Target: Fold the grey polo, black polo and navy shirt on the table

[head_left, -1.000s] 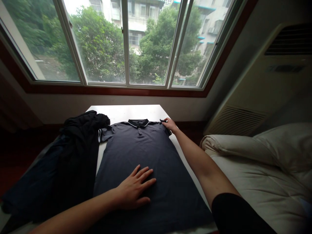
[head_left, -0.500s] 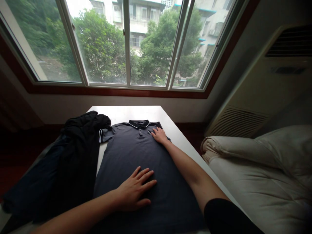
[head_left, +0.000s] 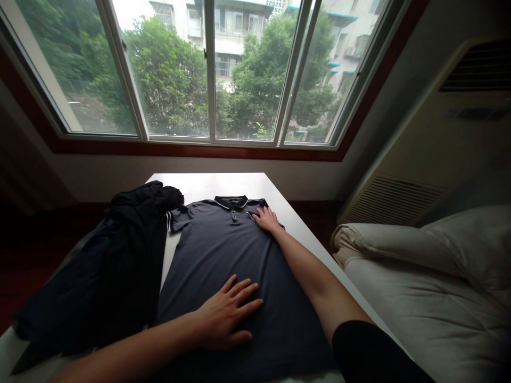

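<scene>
A dark grey-blue polo shirt (head_left: 215,250) lies spread front side up, its black collar (head_left: 231,202) edged in white and pointing at the window. My left hand (head_left: 229,314) rests flat on the lower front of the shirt, fingers spread. Up by the chest pocket and the right-hand sleeve, my right hand (head_left: 266,218) lies on the cloth with its fingers stretched out. It covers part of that sleeve. The opposite sleeve (head_left: 178,218), with white stripes at its cuff, is laid out to the side.
Under the shirt is a white table (head_left: 207,183). Piled dark clothes (head_left: 131,255) cover its left side. A beige padded sofa or bedding (head_left: 415,276) stands at the right, below a cream air conditioner (head_left: 423,143). Beyond the table is a wide window (head_left: 211,80).
Diagonal creases now show across the shirt's middle around my left hand. Both hands and the shirt sit slightly further right in view; the whole view has also shifted a little.
</scene>
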`<action>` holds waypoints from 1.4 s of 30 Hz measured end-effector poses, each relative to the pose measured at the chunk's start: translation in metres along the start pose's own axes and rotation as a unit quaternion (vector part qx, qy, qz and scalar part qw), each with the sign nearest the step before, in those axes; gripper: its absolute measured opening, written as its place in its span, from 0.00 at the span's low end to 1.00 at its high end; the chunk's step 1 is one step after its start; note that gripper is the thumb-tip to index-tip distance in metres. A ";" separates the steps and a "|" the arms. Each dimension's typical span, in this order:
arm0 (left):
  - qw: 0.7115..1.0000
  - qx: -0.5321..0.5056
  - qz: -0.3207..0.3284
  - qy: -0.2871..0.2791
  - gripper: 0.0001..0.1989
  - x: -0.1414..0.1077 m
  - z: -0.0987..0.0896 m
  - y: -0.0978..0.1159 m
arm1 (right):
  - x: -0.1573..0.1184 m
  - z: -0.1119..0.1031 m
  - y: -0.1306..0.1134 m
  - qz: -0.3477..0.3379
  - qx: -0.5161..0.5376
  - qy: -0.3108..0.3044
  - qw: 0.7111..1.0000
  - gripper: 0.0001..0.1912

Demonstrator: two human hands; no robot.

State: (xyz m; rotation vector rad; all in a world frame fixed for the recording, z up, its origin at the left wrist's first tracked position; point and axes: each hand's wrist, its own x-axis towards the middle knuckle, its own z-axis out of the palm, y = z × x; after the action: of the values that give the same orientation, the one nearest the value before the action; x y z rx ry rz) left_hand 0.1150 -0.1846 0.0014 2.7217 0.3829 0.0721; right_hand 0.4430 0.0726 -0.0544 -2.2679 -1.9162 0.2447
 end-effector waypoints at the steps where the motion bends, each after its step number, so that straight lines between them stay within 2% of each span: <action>1: 1.000 -0.003 0.004 0.001 0.40 -0.001 0.001 0.001 | 0.001 -0.002 0.002 0.004 0.004 -0.002 1.000 0.40; 6: 1.000 -0.014 0.016 0.001 0.41 -0.002 0.003 0.001 | 0.011 -0.016 0.010 0.024 0.014 0.018 0.999 0.33; 10: 1.000 -0.013 0.013 0.004 0.41 -0.001 0.001 0.000 | 0.014 -0.018 0.007 -0.003 -0.020 0.053 0.998 0.29; 15: 1.000 -0.017 0.016 0.001 0.41 -0.001 0.000 0.002 | 0.022 -0.016 0.004 -0.032 -0.007 0.007 0.999 0.36; 19: 1.000 -0.016 0.012 0.000 0.40 -0.001 -0.001 0.002 | 0.029 -0.014 0.006 -0.013 -0.002 -0.009 1.000 0.40; 23: 1.000 -0.022 0.013 -0.005 0.40 0.000 0.000 0.001 | 0.030 -0.013 0.005 0.005 0.000 -0.006 1.000 0.40; 29: 1.000 -0.025 0.016 -0.009 0.41 0.000 -0.001 -0.001 | 0.024 -0.013 -0.004 0.003 -0.002 -0.002 1.000 0.44; 34: 0.999 -0.028 0.019 -0.006 0.41 0.000 -0.002 -0.002 | 0.015 -0.006 -0.013 -0.018 -0.008 0.001 1.000 0.40; 39: 0.999 -0.040 0.023 -0.004 0.39 -0.001 -0.007 -0.002 | -0.002 -0.007 -0.015 -0.074 -0.024 -0.009 0.997 0.38; 42: 0.998 -0.059 0.014 0.020 0.35 -0.001 -0.018 -0.011 | -0.017 -0.009 -0.014 -0.114 -0.028 0.020 0.993 0.39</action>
State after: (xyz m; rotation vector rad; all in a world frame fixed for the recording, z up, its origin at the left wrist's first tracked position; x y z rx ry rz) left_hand 0.1098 -0.1685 0.0136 2.6122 0.3412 0.1511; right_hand 0.4287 0.0585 -0.0424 -2.0448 -2.1630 0.1168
